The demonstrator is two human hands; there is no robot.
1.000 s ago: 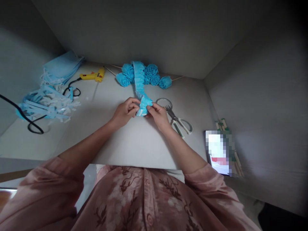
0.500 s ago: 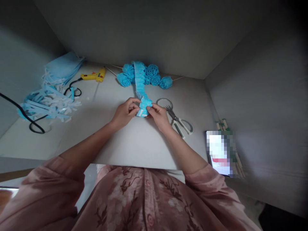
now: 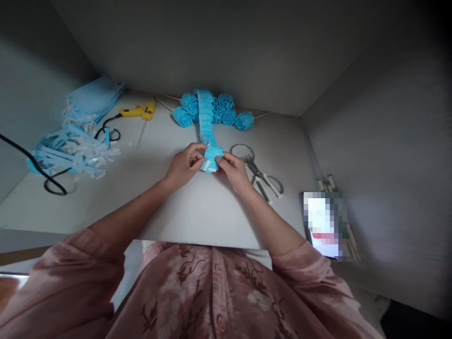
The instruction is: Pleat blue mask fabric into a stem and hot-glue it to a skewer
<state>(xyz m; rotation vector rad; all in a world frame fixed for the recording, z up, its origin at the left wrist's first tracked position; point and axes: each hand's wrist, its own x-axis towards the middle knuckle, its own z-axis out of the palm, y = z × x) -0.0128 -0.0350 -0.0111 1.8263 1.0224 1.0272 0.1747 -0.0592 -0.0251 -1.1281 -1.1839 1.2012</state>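
Observation:
A long gathered strip of light-blue fabric (image 3: 205, 115) runs from the back of the table toward me, its far part lying over several blue fabric roses (image 3: 225, 102) on thin sticks. Its near end is between my two hands. My left hand (image 3: 181, 165) pinches the left edge of that end with thumb and fingers. On the opposite edge, my right hand (image 3: 232, 170) grips the strip, thumb on top. White bands show on the folded near end. Just right of my right hand lie scissors (image 3: 260, 175) with white handles, and a metal ring (image 3: 242, 149) partly under their blades.
At the back left are a stack of blue face masks (image 3: 93, 96) and a yellow glue gun (image 3: 141, 111) with a black cord (image 3: 24, 155). Cut blue and white strips (image 3: 72, 153) lie in a pile. A tablet-like screen (image 3: 319, 221) sits at the right beside thin sticks (image 3: 352, 242).
Almost nothing differs. Both hands keep their hold on the near end of the strip, and the whole view has shifted very slightly.

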